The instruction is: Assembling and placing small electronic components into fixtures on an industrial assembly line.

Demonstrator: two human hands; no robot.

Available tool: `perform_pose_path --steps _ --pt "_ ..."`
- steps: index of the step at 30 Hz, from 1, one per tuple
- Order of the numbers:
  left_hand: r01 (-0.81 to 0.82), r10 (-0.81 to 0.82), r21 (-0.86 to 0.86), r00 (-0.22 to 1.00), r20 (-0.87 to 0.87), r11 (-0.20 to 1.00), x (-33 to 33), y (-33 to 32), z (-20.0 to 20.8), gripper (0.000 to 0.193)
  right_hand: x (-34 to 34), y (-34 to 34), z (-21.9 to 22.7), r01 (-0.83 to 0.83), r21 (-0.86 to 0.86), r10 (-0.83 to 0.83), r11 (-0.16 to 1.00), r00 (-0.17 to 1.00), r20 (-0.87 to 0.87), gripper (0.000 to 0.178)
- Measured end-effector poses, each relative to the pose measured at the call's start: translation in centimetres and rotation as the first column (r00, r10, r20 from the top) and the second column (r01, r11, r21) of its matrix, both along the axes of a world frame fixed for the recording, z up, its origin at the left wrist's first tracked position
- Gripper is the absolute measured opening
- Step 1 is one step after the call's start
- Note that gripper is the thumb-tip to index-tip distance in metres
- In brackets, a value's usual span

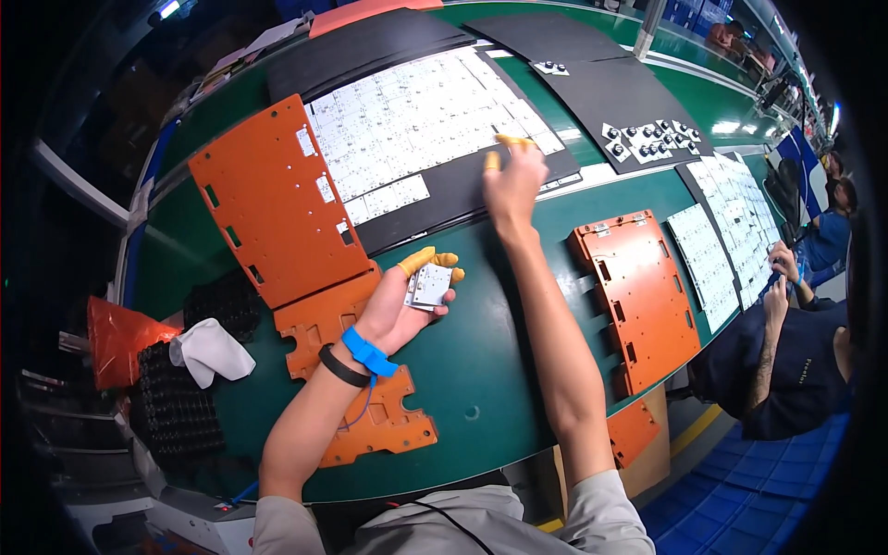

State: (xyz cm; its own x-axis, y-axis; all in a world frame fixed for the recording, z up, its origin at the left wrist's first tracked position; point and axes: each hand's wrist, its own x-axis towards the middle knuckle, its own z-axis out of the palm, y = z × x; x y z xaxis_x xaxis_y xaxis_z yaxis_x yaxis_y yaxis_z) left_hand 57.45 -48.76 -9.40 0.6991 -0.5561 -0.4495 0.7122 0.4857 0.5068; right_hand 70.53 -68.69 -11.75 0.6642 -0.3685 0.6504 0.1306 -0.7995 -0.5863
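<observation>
My left hand (407, 301), wearing yellow finger cots and a blue wrist strap (368, 353), is closed around a small stack of square white circuit boards (428, 286). It is above the green table, beside the near orange plate. Farther away, my right hand (516, 185) reaches over the right part of a large array of white circuit boards (398, 116) on black foam sheets (453, 199). Its thumb and index finger, in yellow cots, are apart with nothing visible between them. Whether its fingertips touch a board is unclear.
A large orange plate (268, 199) holds a few boards along its right edge. Near me lies an orange fixture (370, 439) with cutouts; another orange plate (647, 296) is at right. Small dark-topped boards (652, 139) rest on black foam. A co-worker's hands (782, 273) are far right.
</observation>
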Motion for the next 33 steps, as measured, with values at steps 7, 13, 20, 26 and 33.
perform_pose_path --steps 7,13,20,26,33 --pt "0.012 -0.014 0.051 0.999 0.036 0.999 -0.1 -0.3 0.2 0.034 -0.4 -3.0 -1.4 0.157 -0.125 -0.172 0.980 0.978 -0.121 0.024" --pt "-0.022 0.021 0.021 0.999 0.028 1.000 0.0 -0.4 0.3 0.040 -0.4 -1.7 -0.4 -0.027 -0.100 0.002 0.995 0.970 -0.243 0.020" --pt "0.023 -0.011 -0.125 0.995 0.099 0.992 0.3 -0.5 -0.7 0.050 -1.9 -3.2 0.5 0.019 -0.226 -0.065 0.974 0.978 -0.197 0.015" --pt "0.111 -0.106 -0.025 0.984 0.142 0.994 0.0 -0.4 -0.8 0.043 -1.5 -3.1 0.2 0.040 -0.187 -0.082 0.982 0.972 -0.222 0.011" --pt "0.104 -0.102 -0.009 0.985 0.139 0.995 -4.5 1.8 3.0 0.034 -1.4 -3.8 1.5 0.006 -0.131 -0.046 0.991 0.951 -0.305 0.012"
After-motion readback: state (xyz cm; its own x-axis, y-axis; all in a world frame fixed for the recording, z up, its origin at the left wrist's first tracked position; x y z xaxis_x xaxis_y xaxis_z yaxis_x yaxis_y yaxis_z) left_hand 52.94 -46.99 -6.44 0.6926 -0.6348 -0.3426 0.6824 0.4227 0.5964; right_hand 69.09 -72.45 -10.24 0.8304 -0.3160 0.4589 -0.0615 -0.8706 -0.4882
